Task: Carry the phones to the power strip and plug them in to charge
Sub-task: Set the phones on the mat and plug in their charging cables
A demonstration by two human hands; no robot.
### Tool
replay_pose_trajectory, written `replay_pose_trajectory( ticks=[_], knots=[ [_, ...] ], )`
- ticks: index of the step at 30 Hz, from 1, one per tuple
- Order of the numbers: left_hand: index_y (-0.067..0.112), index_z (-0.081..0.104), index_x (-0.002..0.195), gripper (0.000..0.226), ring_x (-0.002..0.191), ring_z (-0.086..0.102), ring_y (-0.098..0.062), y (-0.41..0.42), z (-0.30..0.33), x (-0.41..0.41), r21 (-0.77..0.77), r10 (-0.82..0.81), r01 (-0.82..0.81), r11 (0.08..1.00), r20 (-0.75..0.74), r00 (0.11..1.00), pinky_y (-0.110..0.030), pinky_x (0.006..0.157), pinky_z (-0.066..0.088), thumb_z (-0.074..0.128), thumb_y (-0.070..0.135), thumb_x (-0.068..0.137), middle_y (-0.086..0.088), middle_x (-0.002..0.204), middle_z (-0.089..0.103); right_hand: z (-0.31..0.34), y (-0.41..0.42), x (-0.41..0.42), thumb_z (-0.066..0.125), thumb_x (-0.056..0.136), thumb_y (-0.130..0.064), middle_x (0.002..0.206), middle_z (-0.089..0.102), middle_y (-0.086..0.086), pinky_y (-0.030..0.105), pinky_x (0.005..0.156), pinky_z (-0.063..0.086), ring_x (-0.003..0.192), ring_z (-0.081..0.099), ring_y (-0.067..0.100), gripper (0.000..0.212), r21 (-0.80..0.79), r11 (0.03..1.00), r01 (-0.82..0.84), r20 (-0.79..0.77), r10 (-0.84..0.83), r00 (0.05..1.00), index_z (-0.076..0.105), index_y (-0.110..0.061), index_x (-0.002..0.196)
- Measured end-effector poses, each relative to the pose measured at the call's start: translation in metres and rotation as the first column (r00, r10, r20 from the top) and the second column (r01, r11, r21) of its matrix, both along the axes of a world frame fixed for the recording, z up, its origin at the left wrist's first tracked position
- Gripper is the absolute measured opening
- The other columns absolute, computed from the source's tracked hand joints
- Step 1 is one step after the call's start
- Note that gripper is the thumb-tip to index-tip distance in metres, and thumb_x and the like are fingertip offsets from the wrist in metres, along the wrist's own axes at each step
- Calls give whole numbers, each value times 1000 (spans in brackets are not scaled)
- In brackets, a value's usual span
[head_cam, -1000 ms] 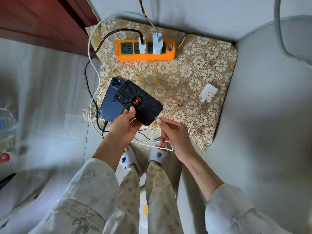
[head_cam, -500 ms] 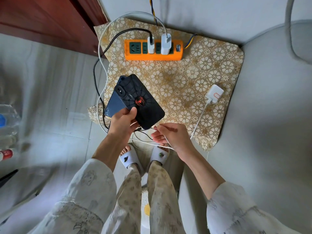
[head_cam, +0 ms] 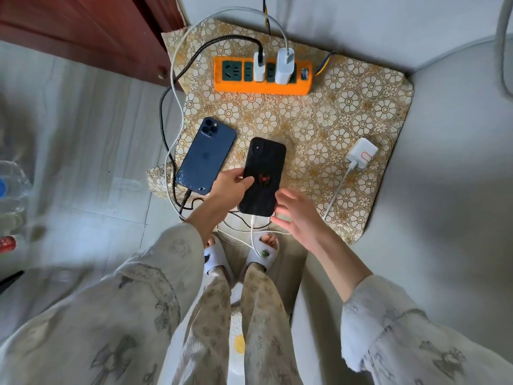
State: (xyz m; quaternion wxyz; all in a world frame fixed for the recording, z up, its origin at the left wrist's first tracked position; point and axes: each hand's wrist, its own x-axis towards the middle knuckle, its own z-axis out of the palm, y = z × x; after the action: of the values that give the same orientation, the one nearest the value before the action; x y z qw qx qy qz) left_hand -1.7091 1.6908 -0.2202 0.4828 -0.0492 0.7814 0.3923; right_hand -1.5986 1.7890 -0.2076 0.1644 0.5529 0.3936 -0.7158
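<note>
Two phones lie on the patterned cloth (head_cam: 319, 129) below the power strip (head_cam: 262, 79) (both cabled): blue phone (head_cam: 206, 155) free, black phone (head_cam: 262, 176) in the left hand (head_cam: 231, 187) grip, right hand (head_cam: 298, 215) open.

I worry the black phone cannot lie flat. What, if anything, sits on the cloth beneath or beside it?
Nothing visible blocks it. The black phone, held by the left hand, has patterned cloth around it; the blue phone lies apart to its left, the loose white charger far right.
</note>
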Motion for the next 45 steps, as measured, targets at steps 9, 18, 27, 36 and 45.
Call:
replay_pose_trajectory(
  ticks=[9, 18, 27, 36, 45],
  knots=[
    [10, 55, 123, 34, 108, 54, -35, 7, 8, -4, -223, -285, 226, 948, -284, 916, -40, 92, 44, 42, 12, 92, -19, 116, 60, -10, -7, -21, 44, 92, -10, 121, 60, 13, 35, 87, 52, 110, 58, 24, 34, 105, 988, 112, 54, -119, 991, 51, -5, 125],
    [19, 46, 129, 53, 120, 50, -30, -9, 15, -10, 39, -299, 301, 953, -51, 953, -41, 99, 42, 29, -5, 85, -12, 130, 55, -3, -11, -28, 44, 89, -13, 129, 56, 10, 42, 101, 45, 114, 55, 23, 36, 251, 967, 42, 47, -56, 997, 53, -6, 124],
    [20, 20, 143, 65, 140, 10, -34, -64, 5, -32, -427, -587, 411, 805, -473, 657, -49, 112, 22, 45, 3, 86, -16, 152, 13, -13, -22, -39, 45, 92, -18, 130, 52, 14, 43, 100, 44, 116, 52, 31, 40, 428, 891, -150, 68, 134, 989, 45, -13, 131],
    [24, 8, 144, 88, 128, 27, -39, -74, -25, -26, -662, -786, 437, 609, -431, 443, -47, 107, 28, 67, 23, 80, -24, 147, 12, -27, -31, -54, 52, 90, -28, 146, 34, 13, 49, 110, 30, 135, 30, 35, 56, 557, 784, -274, 181, 208, 961, 30, -20, 141],
    [22, 19, 143, 83, 118, 32, -39, -66, -22, -31, -546, -704, 449, 707, -485, 518, -47, 101, 33, 67, 36, 77, -24, 135, 27, -22, -36, -69, 48, 91, -25, 142, 37, 13, 46, 108, 36, 129, 38, 33, 50, 515, 813, -273, 118, 248, 962, 33, -20, 139]
  ],
)
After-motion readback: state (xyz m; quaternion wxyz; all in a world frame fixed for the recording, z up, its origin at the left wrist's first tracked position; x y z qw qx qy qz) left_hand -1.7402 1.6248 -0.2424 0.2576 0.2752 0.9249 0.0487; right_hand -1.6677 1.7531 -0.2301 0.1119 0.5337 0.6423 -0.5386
